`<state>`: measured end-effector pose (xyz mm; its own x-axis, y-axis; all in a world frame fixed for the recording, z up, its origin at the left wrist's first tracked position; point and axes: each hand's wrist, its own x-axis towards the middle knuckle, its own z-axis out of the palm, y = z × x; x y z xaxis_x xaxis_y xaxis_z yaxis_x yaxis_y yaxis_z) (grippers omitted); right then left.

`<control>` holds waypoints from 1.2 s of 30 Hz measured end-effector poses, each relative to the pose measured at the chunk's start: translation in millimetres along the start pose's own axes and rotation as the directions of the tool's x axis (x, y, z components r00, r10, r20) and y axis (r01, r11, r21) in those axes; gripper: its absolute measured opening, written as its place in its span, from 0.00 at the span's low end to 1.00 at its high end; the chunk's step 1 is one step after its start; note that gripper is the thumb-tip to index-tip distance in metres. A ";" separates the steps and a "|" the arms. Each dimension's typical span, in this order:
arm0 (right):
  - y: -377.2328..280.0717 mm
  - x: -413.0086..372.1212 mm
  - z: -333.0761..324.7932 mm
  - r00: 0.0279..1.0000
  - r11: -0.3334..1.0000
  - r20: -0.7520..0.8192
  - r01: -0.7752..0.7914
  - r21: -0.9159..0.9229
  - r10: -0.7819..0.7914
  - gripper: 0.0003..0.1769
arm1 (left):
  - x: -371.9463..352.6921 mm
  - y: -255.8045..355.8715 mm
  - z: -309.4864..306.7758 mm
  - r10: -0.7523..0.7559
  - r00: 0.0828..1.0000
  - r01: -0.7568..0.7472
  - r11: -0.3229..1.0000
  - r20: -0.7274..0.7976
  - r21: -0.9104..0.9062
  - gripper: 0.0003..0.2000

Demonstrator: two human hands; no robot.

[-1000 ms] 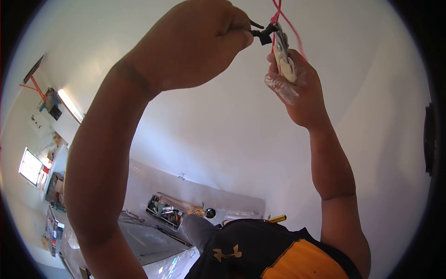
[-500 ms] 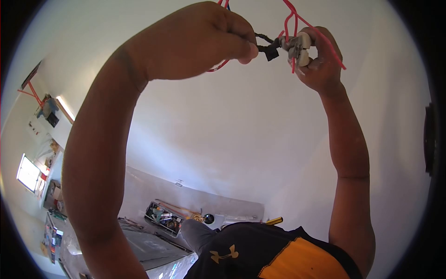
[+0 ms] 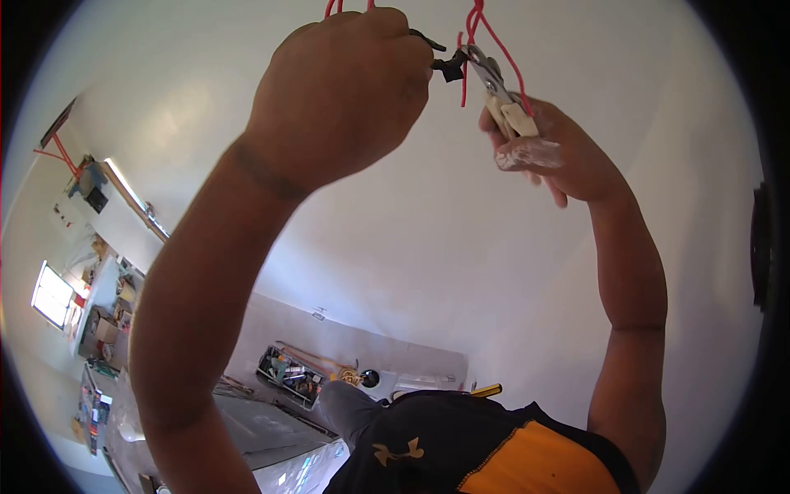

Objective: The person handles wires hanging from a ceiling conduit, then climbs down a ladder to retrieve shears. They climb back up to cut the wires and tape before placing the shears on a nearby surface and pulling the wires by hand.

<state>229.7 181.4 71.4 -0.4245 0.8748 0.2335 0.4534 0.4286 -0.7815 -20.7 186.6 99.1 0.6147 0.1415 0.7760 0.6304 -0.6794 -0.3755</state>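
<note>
Your left hand (image 3: 346, 99) is raised overhead and closed in a fist, pinching the short black insulated wire end (image 3: 448, 64) between thumb and fingertips. The black piece sticks out to the right of that fist, into the gap between your two hands and close under the white ceiling (image 3: 658, 99).

Your right hand (image 3: 551, 156), dusted with white powder, is closed round the cream handles of the metal pliers (image 3: 498, 90), though its lower fingers hang loosely. The pliers' long axis slants from your right palm up and to the left, and the jaws meet the black wire end at its free tip. Whether they bite it or only touch it, you cannot tell from here. So the wire end lies up and to the left of your right hand, and your left hand is the nearer one.

Thin red wires (image 3: 494, 41) loop down from above, just beside the pliers' head. Far below, an open tray of tools (image 3: 292, 375) sits on the floor.
</note>
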 end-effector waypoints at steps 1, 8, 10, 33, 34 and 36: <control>3.1 1.7 5.0 1.000 1.000 0.004 0.003 0.002 -0.003 0.16 | -1.2 0.1 1.0 0.073 0.994 -0.063 0.990 -0.081 0.123 0.02; 16.2 7.1 23.6 0.999 0.947 0.038 -0.018 0.320 0.007 0.13 | -7.0 -0.3 7.6 0.187 0.973 -0.133 0.934 -0.138 0.331 0.05; 15.1 14.0 23.3 0.999 0.975 0.031 0.002 0.224 -0.009 0.13 | -7.2 -3.5 8.2 0.183 0.975 -0.126 0.923 -0.127 0.363 0.06; 48.0 -14.2 36.3 0.961 0.975 -0.217 0.134 -0.175 -0.171 0.21 | 1.5 -23.3 -16.9 0.014 0.976 0.034 0.975 0.215 -0.219 0.05; 46.1 -21.7 31.6 0.960 0.975 -0.219 0.134 -0.177 -0.172 0.21 | 2.0 -24.6 -16.4 0.039 0.977 0.018 0.965 0.208 -0.263 0.05; 39.4 -36.8 17.1 0.898 0.923 -0.240 0.321 -0.214 -0.368 0.24 | -1.1 -20.5 -16.5 0.006 0.984 0.044 0.960 0.177 -0.277 0.03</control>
<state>249.8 162.2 22.1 -0.3603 0.6823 0.6361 0.4495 0.7245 -0.5225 -42.0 188.5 114.3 0.6929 0.2628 0.6714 0.5011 -0.8451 -0.1863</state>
